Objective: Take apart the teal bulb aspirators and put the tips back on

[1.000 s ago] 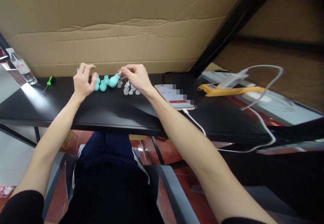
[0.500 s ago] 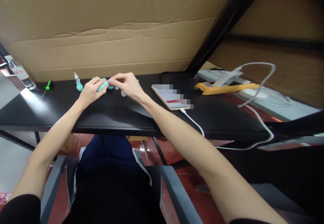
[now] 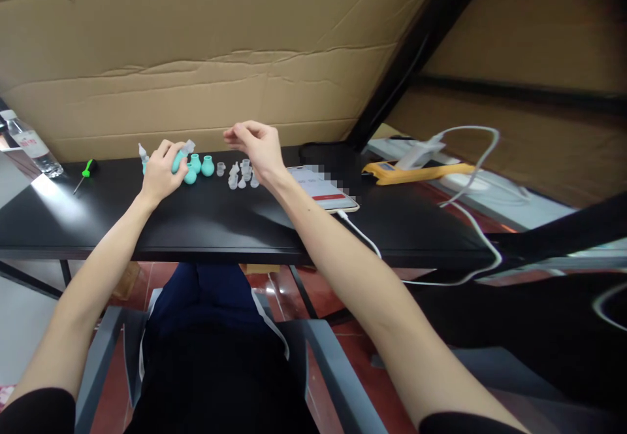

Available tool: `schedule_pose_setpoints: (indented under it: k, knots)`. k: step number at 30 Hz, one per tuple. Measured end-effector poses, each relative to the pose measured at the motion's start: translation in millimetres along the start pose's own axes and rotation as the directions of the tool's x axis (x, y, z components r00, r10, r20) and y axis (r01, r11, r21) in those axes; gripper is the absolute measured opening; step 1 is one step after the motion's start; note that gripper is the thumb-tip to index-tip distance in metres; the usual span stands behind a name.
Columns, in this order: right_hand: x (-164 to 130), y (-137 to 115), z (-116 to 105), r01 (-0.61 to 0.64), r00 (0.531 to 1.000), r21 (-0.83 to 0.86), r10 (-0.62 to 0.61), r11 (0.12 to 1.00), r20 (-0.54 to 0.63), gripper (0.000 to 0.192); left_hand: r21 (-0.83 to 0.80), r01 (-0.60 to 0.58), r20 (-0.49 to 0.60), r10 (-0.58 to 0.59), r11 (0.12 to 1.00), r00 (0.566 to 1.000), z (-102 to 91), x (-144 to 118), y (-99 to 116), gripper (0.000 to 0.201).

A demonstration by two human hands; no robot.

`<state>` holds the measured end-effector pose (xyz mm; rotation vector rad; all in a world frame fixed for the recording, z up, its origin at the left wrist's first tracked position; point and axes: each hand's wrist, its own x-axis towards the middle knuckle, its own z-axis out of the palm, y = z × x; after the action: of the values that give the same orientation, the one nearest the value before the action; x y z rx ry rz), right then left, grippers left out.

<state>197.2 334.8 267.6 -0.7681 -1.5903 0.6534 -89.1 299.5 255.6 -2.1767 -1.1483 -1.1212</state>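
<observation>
We see our left hand [image 3: 159, 172] resting at the far side of the black counter [image 3: 206, 218], its fingers curled around a teal bulb [image 3: 178, 160] whose clear tip [image 3: 189, 146] points up and to the right. The grip is closed on that bulb, with the thumb side towards us. Just left of this hand stands another teal bulb with a clear tip [image 3: 142, 155], partly hidden behind the fingers. To the right of the held piece, three loose teal bulbs [image 3: 198, 166] sit on the counter without tips, close together and upright.

Our right hand [image 3: 255, 146] hovers above the counter, apart from the left one, with its fingers drawn loosely together and pointing left; whether anything small is pinched between them we cannot tell. Beneath and just left of it lies a cluster of small clear tips [image 3: 240, 175], standing near one another.

Further right, a phone [image 3: 321, 189] lies flat with a white cable [image 3: 362, 238] running off the near edge. Beyond it lie a yellow tool [image 3: 411, 172] and a white charger [image 3: 416, 154]. At the far left, we see a green-handled screwdriver [image 3: 84, 174] and a water bottle [image 3: 27, 143]. A cardboard sheet [image 3: 220, 48] stands behind the counter.
</observation>
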Motion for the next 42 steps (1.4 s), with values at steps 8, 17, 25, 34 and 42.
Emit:
schedule_pose_setpoints:
  k: [8,17,25,34,42]
  knots:
    - [3,0,-21,0.189,0.95,-0.665,0.037,0.723,0.311,0.024,-0.102,-0.054,-0.055,0.048,0.993,0.997,-1.8,-1,-9,0.064]
    - [10,16,-57,0.178,0.903,-0.527,0.075,0.831,0.423,0.024,-0.089,-0.149,0.222,0.166,0.985,0.961,-2.0,-2,6,0.047]
    - [11,12,-62,0.169,0.83,-0.504,0.154,0.847,0.537,0.024,-0.112,-0.168,0.357,0.198,0.979,0.913,-1.3,-1,12,0.037]
    - [-4,-28,-49,0.057,0.893,-0.082,-0.014,0.995,0.45,0.031,-0.142,-0.137,0.379,0.182,0.98,0.907,-2.6,-1,18,0.033]
    - [-22,-22,-5,-0.007,0.895,0.115,-0.045,0.993,0.444,0.037,-0.086,-0.203,0.313,0.22,0.975,0.924,-1.8,-5,18,0.033]
